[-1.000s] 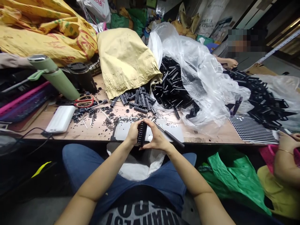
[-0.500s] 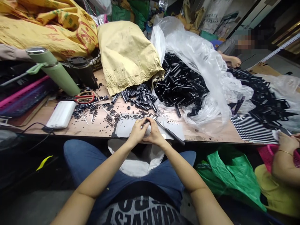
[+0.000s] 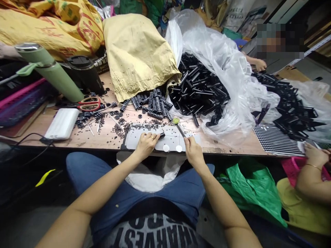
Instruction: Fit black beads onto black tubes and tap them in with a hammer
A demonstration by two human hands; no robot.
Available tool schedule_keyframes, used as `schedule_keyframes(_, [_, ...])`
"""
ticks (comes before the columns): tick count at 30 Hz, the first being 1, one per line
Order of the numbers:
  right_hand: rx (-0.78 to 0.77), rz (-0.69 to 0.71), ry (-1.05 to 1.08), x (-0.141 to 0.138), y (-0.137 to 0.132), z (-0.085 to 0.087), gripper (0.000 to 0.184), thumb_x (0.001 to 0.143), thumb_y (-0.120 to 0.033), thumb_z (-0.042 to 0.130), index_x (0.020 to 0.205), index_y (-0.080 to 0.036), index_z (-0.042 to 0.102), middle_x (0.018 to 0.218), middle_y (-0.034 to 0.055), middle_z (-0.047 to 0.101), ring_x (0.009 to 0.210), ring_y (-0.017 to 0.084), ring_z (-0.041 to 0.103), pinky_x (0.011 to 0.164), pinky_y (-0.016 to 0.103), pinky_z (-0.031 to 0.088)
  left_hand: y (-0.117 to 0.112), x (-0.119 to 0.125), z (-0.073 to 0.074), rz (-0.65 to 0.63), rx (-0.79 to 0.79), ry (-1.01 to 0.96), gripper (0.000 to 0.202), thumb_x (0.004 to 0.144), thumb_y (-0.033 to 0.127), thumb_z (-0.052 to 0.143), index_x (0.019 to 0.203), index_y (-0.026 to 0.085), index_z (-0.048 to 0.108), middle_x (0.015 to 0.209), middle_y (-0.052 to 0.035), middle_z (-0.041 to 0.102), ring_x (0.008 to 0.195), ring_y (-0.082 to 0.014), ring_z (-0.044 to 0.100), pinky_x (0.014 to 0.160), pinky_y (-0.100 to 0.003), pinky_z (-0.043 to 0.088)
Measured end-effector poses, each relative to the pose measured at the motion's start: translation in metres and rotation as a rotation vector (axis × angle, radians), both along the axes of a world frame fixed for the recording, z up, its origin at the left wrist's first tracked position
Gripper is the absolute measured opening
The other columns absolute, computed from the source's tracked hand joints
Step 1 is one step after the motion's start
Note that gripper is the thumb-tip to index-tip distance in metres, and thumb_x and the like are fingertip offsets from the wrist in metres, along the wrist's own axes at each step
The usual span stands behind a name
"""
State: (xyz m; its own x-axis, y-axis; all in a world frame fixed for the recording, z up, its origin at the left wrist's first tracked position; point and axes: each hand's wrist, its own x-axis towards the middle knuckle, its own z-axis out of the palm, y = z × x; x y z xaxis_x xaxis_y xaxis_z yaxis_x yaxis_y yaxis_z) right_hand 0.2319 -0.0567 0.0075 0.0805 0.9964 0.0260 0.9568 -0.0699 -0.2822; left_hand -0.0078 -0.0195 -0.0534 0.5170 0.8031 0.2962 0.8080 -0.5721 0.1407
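Note:
My left hand (image 3: pixel 145 144) rests on a grey mat (image 3: pixel 134 139) at the table's near edge, fingers closed round a short black cylindrical part (image 3: pixel 161 135). My right hand (image 3: pixel 192 152) grips the handle end of a thin black rod tool (image 3: pixel 181 132) whose yellow-green tip (image 3: pixel 176 121) points away from me. Two white round discs (image 3: pixel 172 148) lie on the mat between my hands. Behind them lies a heap of black-and-white beaded rollers (image 3: pixel 153 103) spilling from a tan sack (image 3: pixel 137 51).
Clear plastic bags hold black tubes (image 3: pixel 199 89) and black frames (image 3: pixel 292 110). At left stand a green flask (image 3: pixel 51 74), a black cup (image 3: pixel 82 74), red scissors (image 3: pixel 89 103) and a white power bank (image 3: pixel 62 123). Another person's hand (image 3: pixel 314 155) is at right.
My hands, which were together holding a beaded roller in front of me, have gone down to the mat and parted. The right hand has picked up the rod tool.

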Motion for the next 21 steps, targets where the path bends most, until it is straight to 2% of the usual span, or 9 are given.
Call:
schedule_keyframes(2, [0.014, 0.044, 0.066, -0.011, -0.009, 0.000, 0.035, 0.102, -0.038, 0.023, 0.099, -0.019, 0.052, 0.072, 0.0046, 0.063, 0.064, 0.020, 0.061, 0.059, 0.026, 0.034, -0.001, 0.001, 0.000, 0.005, -0.009, -0.004, 0.045, 0.094, 0.013, 0.032, 0.135, 0.016, 0.050, 0.112, -0.0169, 0.064, 0.105, -0.0281, 0.056, 0.086, -0.047, 0.040])
schedule_keyframes(6, [-0.166, 0.084, -0.001, -0.023, -0.019, 0.001, 0.030, 0.101, -0.035, 0.028, 0.091, -0.019, 0.052, 0.065, 0.0034, 0.061, 0.058, 0.020, 0.059, 0.056, 0.026, 0.032, -0.007, 0.012, -0.001, 0.054, -0.039, 0.008, 0.046, 0.094, 0.014, 0.032, 0.137, 0.014, 0.048, 0.121, -0.0182, 0.062, 0.115, -0.0288, 0.054, 0.098, -0.049, 0.037])
schedule_keyframes(9, [-0.058, 0.114, 0.114, -0.032, -0.024, 0.013, 0.035, 0.102, -0.038, 0.022, 0.094, -0.020, 0.051, 0.067, 0.0032, 0.062, 0.060, 0.019, 0.060, 0.057, 0.026, 0.036, -0.016, 0.030, -0.004, 0.081, -0.028, 0.024, 0.051, 0.096, 0.028, 0.035, 0.140, 0.004, 0.041, 0.140, -0.0235, 0.047, 0.135, -0.0318, 0.038, 0.111, -0.052, 0.026])
schedule_keyframes(11, [-0.003, 0.205, 0.184, -0.043, -0.027, 0.020, 0.040, 0.102, -0.040, 0.017, 0.097, -0.020, 0.051, 0.072, 0.0044, 0.064, 0.061, 0.018, 0.061, 0.058, 0.025, 0.038, -0.020, 0.041, -0.008, 0.065, -0.031, 0.027, 0.061, 0.094, 0.035, 0.036, 0.141, -0.003, 0.036, 0.147, -0.0258, 0.036, 0.142, -0.0331, 0.025, 0.115, -0.052, 0.018])
schedule_keyframes(13, [-0.081, 0.309, 0.129, -0.057, -0.029, 0.020, 0.038, 0.102, -0.041, 0.021, 0.095, -0.020, 0.052, 0.074, 0.0058, 0.066, 0.061, 0.019, 0.062, 0.057, 0.025, 0.037, -0.021, 0.048, -0.013, 0.052, -0.051, 0.029, 0.060, 0.093, 0.030, 0.035, 0.141, -0.006, 0.033, 0.149, -0.0269, 0.032, 0.143, -0.0328, 0.023, 0.116, -0.050, 0.017])
schedule_keyframes(15, [-0.193, 0.367, 0.014, -0.068, -0.029, 0.017, 0.033, 0.101, -0.039, 0.028, 0.092, -0.020, 0.053, 0.074, 0.0068, 0.067, 0.062, 0.020, 0.063, 0.055, 0.026, 0.034, -0.017, 0.049, -0.016, 0.045, -0.065, 0.013, 0.057, 0.091, 0.021, 0.034, 0.141, -0.006, 0.034, 0.148, -0.0272, 0.032, 0.142, -0.0320, 0.026, 0.115, -0.048, 0.021])
schedule_keyframes(17, [-0.230, 0.379, -0.018, -0.072, -0.027, 0.014, 0.031, 0.101, -0.038, 0.029, 0.092, -0.021, 0.053, 0.075, 0.0059, 0.068, 0.064, 0.021, 0.064, 0.056, 0.026, 0.033, -0.011, 0.047, -0.014, 0.038, -0.083, -0.029, 0.054, 0.090, 0.019, 0.035, 0.139, -0.003, 0.038, 0.145, -0.0268, 0.039, 0.137, -0.0325, 0.035, 0.111, -0.048, 0.029])
schedule_keyframes(19, [-0.182, 0.367, 0.036, -0.069, -0.023, 0.014, 0.032, 0.102, -0.038, 0.026, 0.092, -0.022, 0.052, 0.074, 0.0040, 0.067, 0.066, 0.021, 0.064, 0.057, 0.026, 0.032, -0.006, 0.044, -0.007, 0.075, -0.125, -0.084, 0.049, 0.090, 0.019, 0.037, 0.135, 0.003, 0.045, 0.132, -0.0253, 0.053, 0.125, -0.0324, 0.049, 0.102, -0.048, 0.039])
schedule_keyframes(21, [-0.121, 0.311, 0.075, -0.059, -0.017, 0.015, 0.035, 0.103, -0.039, 0.024, 0.091, -0.022, 0.051, 0.071, 0.0024, 0.065, 0.064, 0.020, 0.062, 0.057, 0.025, 0.032, -0.007, 0.039, 0.004, 0.100, -0.204, -0.123, 0.041, 0.089, 0.016, 0.038, 0.124, 0.008, 0.057, 0.111, -0.0212, 0.064, 0.107, -0.0299, 0.060, 0.089, -0.043, 0.047])
